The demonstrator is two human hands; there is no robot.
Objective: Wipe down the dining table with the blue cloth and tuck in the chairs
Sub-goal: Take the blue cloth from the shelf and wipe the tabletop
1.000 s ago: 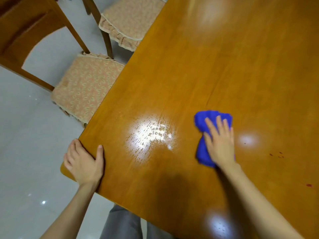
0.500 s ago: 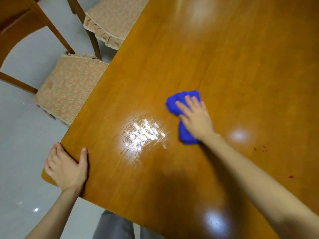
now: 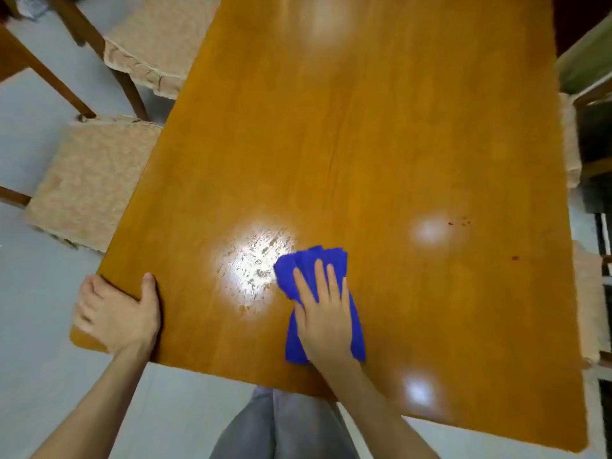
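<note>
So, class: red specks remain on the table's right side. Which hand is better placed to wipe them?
Right hand: it presses the cloth flat, nearer the specks. Left hand grips the table corner.

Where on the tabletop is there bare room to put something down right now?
Nearly everywhere: the far half of the table is bare, and so is the right side apart from small red specks. Only the near left corner is taken, by the left hand and the right hand on the blue cloth.
</note>
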